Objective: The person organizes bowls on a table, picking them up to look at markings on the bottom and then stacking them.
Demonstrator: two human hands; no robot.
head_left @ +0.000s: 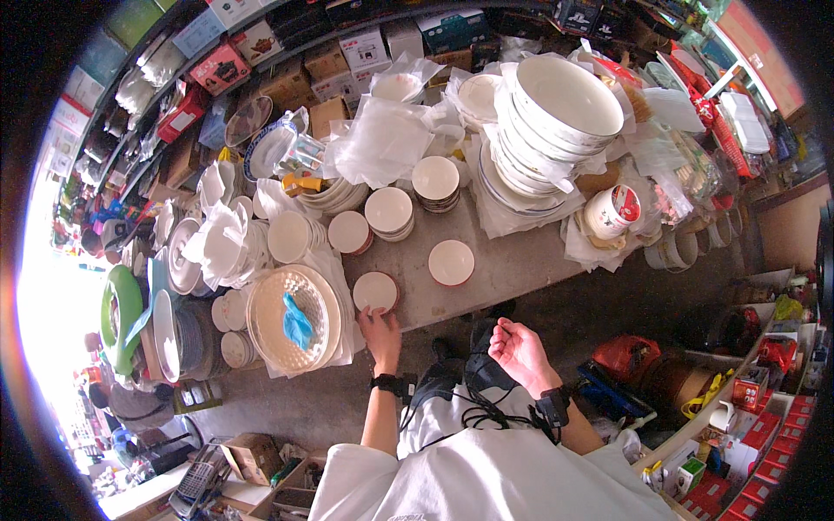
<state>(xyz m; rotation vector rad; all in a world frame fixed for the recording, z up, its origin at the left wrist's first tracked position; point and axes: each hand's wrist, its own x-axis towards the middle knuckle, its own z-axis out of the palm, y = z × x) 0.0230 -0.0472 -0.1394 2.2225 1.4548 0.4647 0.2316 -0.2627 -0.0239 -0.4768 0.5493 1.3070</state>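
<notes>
My left hand reaches the front edge of the table, its fingers closed at the near rim of a small white bowl with a reddish-brown outside. My right hand is off the table's front edge, palm turned up and fingers curled in, with nothing visible in it. A single similar bowl stands apart to the right. Farther back are short stacks of small bowls: one with a white top bowl, another beside it, and a third behind.
Left of my left hand, a large cream woven-pattern dish holds a blue crumpled piece. A tall stack of large white bowls stands at the back right, near a white tub. Boxed goods line the back shelves.
</notes>
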